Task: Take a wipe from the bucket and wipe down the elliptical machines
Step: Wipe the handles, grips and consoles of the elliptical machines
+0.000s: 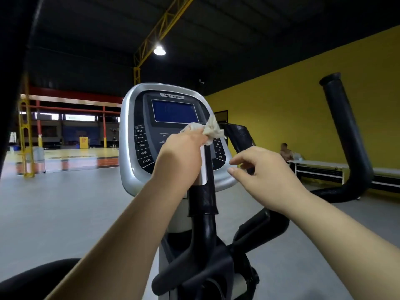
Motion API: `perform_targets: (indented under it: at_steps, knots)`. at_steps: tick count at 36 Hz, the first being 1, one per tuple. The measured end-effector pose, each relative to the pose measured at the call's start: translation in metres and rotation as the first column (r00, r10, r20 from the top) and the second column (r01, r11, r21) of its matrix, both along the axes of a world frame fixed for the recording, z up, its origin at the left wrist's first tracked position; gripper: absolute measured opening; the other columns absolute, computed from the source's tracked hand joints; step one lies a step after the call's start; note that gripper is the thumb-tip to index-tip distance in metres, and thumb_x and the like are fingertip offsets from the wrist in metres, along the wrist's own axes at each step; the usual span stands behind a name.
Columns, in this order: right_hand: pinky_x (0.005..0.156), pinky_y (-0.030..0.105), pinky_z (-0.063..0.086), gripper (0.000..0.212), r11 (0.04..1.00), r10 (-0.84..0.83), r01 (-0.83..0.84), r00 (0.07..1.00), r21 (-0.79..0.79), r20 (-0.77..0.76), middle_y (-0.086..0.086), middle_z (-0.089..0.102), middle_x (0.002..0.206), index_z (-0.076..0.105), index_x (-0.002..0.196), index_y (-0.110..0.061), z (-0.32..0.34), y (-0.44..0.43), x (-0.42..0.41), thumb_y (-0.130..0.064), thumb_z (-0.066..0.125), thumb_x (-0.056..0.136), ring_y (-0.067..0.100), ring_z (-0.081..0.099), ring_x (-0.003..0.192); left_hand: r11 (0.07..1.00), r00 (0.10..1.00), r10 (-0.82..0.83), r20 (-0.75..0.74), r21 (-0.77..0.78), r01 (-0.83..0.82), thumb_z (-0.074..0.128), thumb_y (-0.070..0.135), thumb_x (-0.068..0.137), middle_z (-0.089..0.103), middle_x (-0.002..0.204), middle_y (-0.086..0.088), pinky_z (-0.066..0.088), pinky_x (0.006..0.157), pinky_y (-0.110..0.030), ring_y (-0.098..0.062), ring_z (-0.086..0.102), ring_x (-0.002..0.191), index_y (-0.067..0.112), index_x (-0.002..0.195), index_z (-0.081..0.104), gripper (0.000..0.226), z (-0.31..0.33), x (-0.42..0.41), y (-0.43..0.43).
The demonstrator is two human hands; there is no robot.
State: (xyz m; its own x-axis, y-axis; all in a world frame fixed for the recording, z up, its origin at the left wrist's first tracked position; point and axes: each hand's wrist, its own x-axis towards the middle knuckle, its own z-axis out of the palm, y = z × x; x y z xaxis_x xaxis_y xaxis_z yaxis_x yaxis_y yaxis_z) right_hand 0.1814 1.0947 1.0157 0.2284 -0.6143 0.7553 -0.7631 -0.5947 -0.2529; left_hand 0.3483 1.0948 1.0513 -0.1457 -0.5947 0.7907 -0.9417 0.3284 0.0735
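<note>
The elliptical machine's silver and black console (149,118) stands right in front of me, its blue screen dark. My left hand (179,156) grips a crumpled white wipe (211,129) and holds it against the lower right part of the console, above the inner handlebar grip (202,198). My right hand (266,169) hovers just right of the console with loosely curled fingers, holding nothing. The bucket is not in view.
A tall black moving handle (346,135) rises on the right. Another black part fills the left edge (13,83). A person sits at a white bench (320,165) by the yellow wall. Grey floor lies all around the machine.
</note>
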Motion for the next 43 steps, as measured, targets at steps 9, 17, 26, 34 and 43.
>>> perform_targets:
  at_steps: [9, 17, 26, 34, 43]
  knots:
    - [0.080, 0.034, 0.050, 0.010, 1.000, -0.014, 0.014, 1.000, 0.000, 0.016, -0.013, 0.057, 0.091, 0.066, 0.093, -0.026, 0.003, -0.011, -0.003, -0.033, 0.059, 0.090, 0.008, 0.055, 0.088, 0.985, 0.991, 0.133, -0.021, 0.110, -0.130, 0.040, 0.005, 0.090, 0.063, 0.104, -0.014, 0.049, 0.073, -0.033, -0.025, 0.057, 0.086, 0.006, 0.114, 0.062, 0.032, 0.053, -0.011, -0.020]
    - [0.080, 0.031, 0.050, 0.011, 0.999, 0.031, -0.032, 0.999, 0.025, 0.044, -0.015, 0.060, 0.091, 0.066, 0.091, -0.028, -0.002, -0.009, -0.006, -0.035, 0.058, 0.090, 0.004, 0.056, 0.088, 0.982, 0.991, -0.021, -0.129, 0.182, 0.044, 0.044, 0.014, 0.096, 0.066, 0.111, -0.004, 0.045, 0.073, -0.025, -0.021, 0.059, 0.097, 0.016, 0.113, 0.067, 0.029, 0.058, 0.005, -0.022]
    - [0.079, 0.030, 0.052, 0.010, 0.999, 0.040, -0.042, 0.997, 0.033, 0.073, -0.014, 0.062, 0.090, 0.066, 0.093, -0.026, -0.009, -0.002, -0.007, -0.032, 0.059, 0.090, 0.002, 0.057, 0.085, 0.985, 0.935, -0.153, -0.320, 0.032, 0.172, 0.062, 0.014, 0.090, 0.067, 0.084, 0.011, 0.037, 0.049, -0.007, -0.002, 0.058, 0.067, 0.029, 0.087, 0.074, 0.020, 0.029, 0.010, 0.002]
    - [0.075, 0.012, 0.046, 0.062, 0.981, 0.160, -0.141, 0.975, -0.131, 0.154, -0.014, 0.050, 0.115, 0.037, 0.143, -0.028, 0.003, 0.015, -0.023, -0.022, 0.065, 0.088, -0.001, 0.052, 0.096, 0.881, 0.740, -0.355, -0.572, 0.061, 0.469, 0.073, 0.012, 0.082, 0.065, 0.096, 0.004, 0.057, 0.059, -0.026, -0.011, 0.066, 0.074, 0.022, 0.094, 0.059, 0.021, -0.002, -0.014, 0.021]
    - [0.084, 0.004, 0.037, 0.042, 0.930, 0.139, -0.099, 0.986, -0.355, 0.089, 0.001, 0.066, 0.104, 0.065, 0.120, -0.013, 0.005, 0.020, -0.030, -0.003, 0.070, 0.079, 0.003, 0.052, 0.092, 0.720, 0.564, -0.509, -0.650, 0.038, 0.693, 0.072, 0.011, 0.083, 0.067, 0.065, 0.003, 0.041, 0.043, -0.008, 0.004, 0.055, 0.044, 0.009, 0.086, 0.070, 0.004, 0.003, -0.045, 0.037]
